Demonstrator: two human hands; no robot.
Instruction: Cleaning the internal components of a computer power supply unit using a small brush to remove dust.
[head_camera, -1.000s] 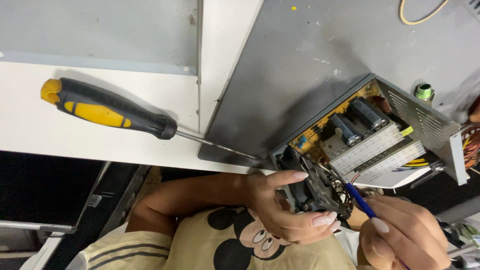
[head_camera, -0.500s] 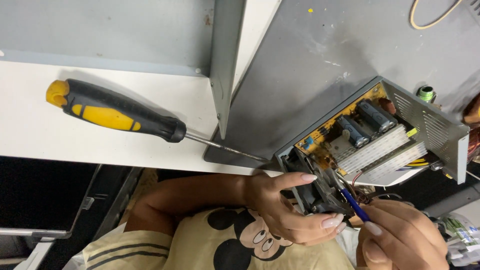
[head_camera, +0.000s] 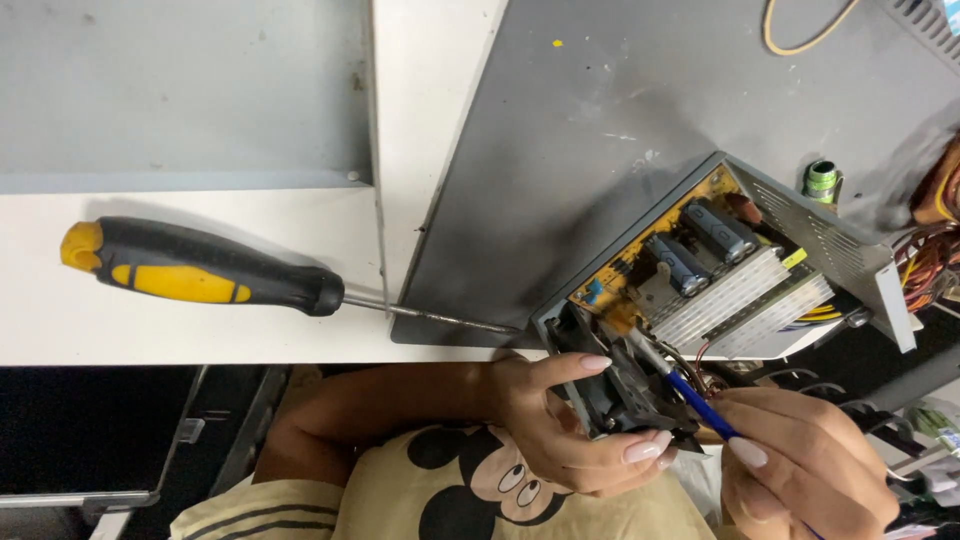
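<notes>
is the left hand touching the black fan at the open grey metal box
Touching. The head view shows the left hand wrapped around the black fan, index finger over its top and thumb beneath.

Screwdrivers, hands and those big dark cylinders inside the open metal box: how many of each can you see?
Screwdrivers: 2, the black-and-yellow screwdriver lying on the white table and the blue screwdriver in the right hand
Hands: 2, the left hand grips the black fan
Dark cylinders in the metal box: 2
Total: 6
</notes>
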